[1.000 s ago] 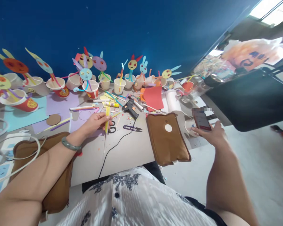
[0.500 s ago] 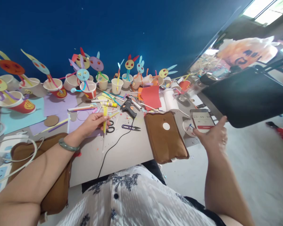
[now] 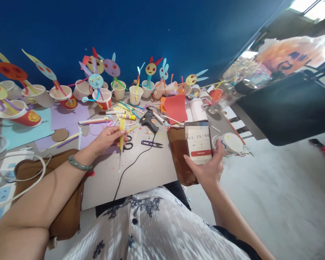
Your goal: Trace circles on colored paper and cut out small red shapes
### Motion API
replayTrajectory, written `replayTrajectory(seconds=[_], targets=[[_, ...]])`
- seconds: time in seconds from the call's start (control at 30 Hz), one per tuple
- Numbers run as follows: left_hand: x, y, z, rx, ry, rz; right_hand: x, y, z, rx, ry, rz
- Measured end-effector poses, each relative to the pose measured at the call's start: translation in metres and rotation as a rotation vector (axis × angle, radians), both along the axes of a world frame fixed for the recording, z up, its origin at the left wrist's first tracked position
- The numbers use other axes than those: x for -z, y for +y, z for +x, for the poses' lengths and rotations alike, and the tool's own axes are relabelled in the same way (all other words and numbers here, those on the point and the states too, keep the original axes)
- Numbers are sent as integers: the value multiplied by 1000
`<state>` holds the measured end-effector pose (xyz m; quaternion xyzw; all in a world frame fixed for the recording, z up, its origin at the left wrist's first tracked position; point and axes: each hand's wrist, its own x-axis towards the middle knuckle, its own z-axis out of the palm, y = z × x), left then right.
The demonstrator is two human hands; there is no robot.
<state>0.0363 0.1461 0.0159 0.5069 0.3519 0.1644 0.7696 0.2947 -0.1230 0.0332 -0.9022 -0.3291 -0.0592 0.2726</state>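
Observation:
My left hand is closed on a yellow paper strip, held upright above the table beside black-handled scissors. With my right hand I grip a phone by its two sides; its screen faces up and reads 03:35:56, with a red bar below. The phone is over a brown pouch and covers part of it. A white paper cup lies on its side just right of my right fingers. Thread snips and a black glue gun lie between my hands.
Paper cups with paper rabbit-like heads, such as the blue one, line the blue wall. Red paper and purple paper lie on the table. A black cord crosses the front. A dark chair stands at right.
My right hand has taken hold of the phone and brought it left, from the table's right side to over the brown pouch. My left hand still holds the yellow strip in about the same place.

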Motion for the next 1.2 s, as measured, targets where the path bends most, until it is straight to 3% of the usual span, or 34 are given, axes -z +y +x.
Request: replayTrajectory(seconds=[0.43,0.93,1.07,1.2], targets=[[-2,2,-1,8,-4,58,9,8,-19,-112,-26,-21],[-2,2,-1,26,12,88,0,10,-25,-118,19,-92],[-1,3,-1,23,9,94,-4,12,-13,-97,-2,-80],[-3,1,-1,14,17,68,-17,11,24,71,-25,-107]])
